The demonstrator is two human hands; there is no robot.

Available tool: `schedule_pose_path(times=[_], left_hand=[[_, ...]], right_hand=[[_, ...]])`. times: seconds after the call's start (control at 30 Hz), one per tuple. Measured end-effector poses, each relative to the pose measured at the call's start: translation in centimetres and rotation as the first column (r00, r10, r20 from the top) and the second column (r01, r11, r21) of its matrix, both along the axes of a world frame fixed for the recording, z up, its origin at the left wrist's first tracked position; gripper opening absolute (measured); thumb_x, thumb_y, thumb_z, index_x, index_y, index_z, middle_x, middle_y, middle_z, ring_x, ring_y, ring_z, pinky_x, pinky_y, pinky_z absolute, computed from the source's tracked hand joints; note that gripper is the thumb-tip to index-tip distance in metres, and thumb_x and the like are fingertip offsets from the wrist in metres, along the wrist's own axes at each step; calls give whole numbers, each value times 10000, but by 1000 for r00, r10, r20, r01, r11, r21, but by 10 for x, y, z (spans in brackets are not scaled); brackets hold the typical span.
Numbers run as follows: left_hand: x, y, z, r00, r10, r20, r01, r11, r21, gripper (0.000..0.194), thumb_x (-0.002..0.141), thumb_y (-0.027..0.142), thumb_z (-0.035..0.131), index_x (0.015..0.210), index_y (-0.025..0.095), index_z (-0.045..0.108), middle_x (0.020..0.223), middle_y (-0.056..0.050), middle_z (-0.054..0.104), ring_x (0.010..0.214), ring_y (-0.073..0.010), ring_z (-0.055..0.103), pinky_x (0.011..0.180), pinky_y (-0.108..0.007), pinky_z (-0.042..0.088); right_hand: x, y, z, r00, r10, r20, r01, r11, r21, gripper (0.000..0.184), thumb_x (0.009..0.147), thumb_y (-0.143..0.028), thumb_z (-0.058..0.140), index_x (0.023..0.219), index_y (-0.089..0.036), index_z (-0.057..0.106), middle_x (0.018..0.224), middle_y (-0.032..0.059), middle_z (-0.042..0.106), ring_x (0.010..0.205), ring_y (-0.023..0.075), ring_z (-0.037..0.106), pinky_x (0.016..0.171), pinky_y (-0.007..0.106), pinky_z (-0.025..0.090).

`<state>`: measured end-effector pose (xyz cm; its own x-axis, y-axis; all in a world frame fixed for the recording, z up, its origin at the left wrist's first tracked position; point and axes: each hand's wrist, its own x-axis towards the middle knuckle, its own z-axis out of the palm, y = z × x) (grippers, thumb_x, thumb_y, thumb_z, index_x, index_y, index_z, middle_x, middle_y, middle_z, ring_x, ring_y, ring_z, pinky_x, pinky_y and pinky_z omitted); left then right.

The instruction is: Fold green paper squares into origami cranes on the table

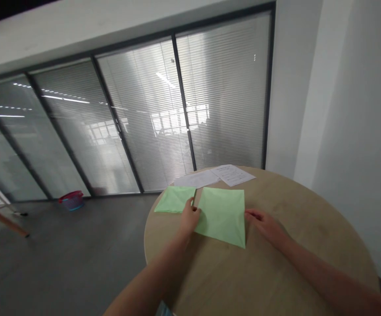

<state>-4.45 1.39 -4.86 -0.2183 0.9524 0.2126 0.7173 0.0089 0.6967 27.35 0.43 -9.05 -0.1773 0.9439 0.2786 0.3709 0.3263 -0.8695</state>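
Note:
A light green square sheet (222,213), which looks like paper or thin cloth, is held a little above the round wooden table. My left hand (189,216) pinches its left edge between thumb and fingers. At the opposite edge, my right hand (259,218) is closed on the sheet with the fingers together. To the left lies a second green piece (174,199), flat and possibly several layers thick, close beside my left fingers. Whether those fingers touch it I cannot tell.
White papers, one of them a printed sheet (232,174), lie at the far edge of the round table (296,210). Glass partitions with blinds (157,109) stand behind it. A red and blue basket (72,200) sits on the floor at left. A white wall rises on the right.

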Motion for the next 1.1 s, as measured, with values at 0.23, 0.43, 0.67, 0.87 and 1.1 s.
schedule_pose_path(times=[0.23, 0.43, 0.67, 0.87, 1.1], left_hand=[[-107, 49, 59, 956, 186, -228, -188, 982, 13, 618, 907, 126, 532, 1518, 120, 438, 1175, -153, 753, 1048, -269, 726, 937, -351, 533], [-176, 69, 67, 879, 219, -424, -266, 962, -55, 537, 864, 85, 500, 1399, 117, 525, 1124, -143, 771, 1062, -284, 731, 942, -362, 538], [-193, 81, 56, 821, 158, -549, -247, 965, -92, 541, 857, 99, 519, 1398, 111, 533, 1091, -150, 781, 1048, -263, 734, 920, -312, 521], [-197, 82, 57, 800, 54, -597, -171, 975, -141, 520, 892, 185, 529, 1411, 169, 570, 978, -89, 783, 930, -249, 737, 800, -279, 512], [-194, 78, 58, 750, 28, -661, -142, 983, -119, 500, 917, 226, 548, 1405, 131, 601, 1151, -167, 759, 1097, -324, 705, 941, -370, 517]], right_hand=[[-2, -4, -3, 996, -67, 53, 68, 997, -27, 450, 894, -595, 504, 935, -243, 783, 1034, 107, 810, 1002, 325, 736, 879, 428, 551], [-7, -15, 1, 991, -49, 127, 49, 999, 2, 433, 932, -567, 496, 919, -250, 791, 922, 103, 804, 848, 286, 721, 760, 384, 534], [-7, -18, 1, 992, -59, 107, 61, 998, -17, 416, 918, -559, 502, 890, -255, 784, 919, 99, 800, 854, 288, 717, 759, 384, 533], [-7, -19, 2, 989, -75, 130, 82, 995, -49, 414, 895, -568, 520, 902, -259, 795, 952, 109, 802, 878, 300, 723, 788, 402, 537], [-6, -22, 5, 986, -59, 155, 64, 998, -27, 409, 902, -562, 515, 872, -258, 786, 947, 108, 802, 879, 295, 720, 776, 391, 544]])
